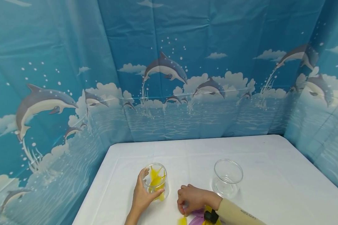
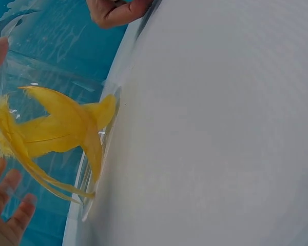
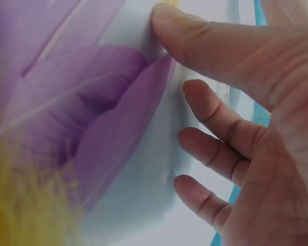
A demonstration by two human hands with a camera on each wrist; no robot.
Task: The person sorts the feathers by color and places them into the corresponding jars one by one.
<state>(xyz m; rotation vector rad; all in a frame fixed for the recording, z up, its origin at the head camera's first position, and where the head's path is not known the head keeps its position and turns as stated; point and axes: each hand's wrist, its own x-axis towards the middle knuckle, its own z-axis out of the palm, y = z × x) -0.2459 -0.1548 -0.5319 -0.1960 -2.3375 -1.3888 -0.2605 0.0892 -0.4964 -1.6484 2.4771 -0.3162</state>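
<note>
My left hand (image 1: 143, 196) grips a clear glass cup (image 1: 166, 184) from its left side, thumb across the front. Several yellow feathers (image 1: 155, 177) stand inside the cup; the left wrist view shows these yellow feathers (image 2: 56, 128) through its wall. My right hand (image 1: 195, 199) is low over the table, right of the cup, pinching the thin quill of a yellow feather (image 1: 182, 221) between thumb and index finger. Purple feathers (image 1: 197, 218) lie under this hand, and the right wrist view shows the purple feathers (image 3: 97, 118) up close beside the thumb (image 3: 195, 41).
A second clear glass cup (image 1: 227, 175) with nothing in it stands right of my right hand. More yellow feathers (image 1: 207, 210) lie under the right wrist, partly hidden by a black device (image 1: 211, 216). A blue dolphin-print curtain (image 1: 169, 118) borders the white table (image 1: 191, 153).
</note>
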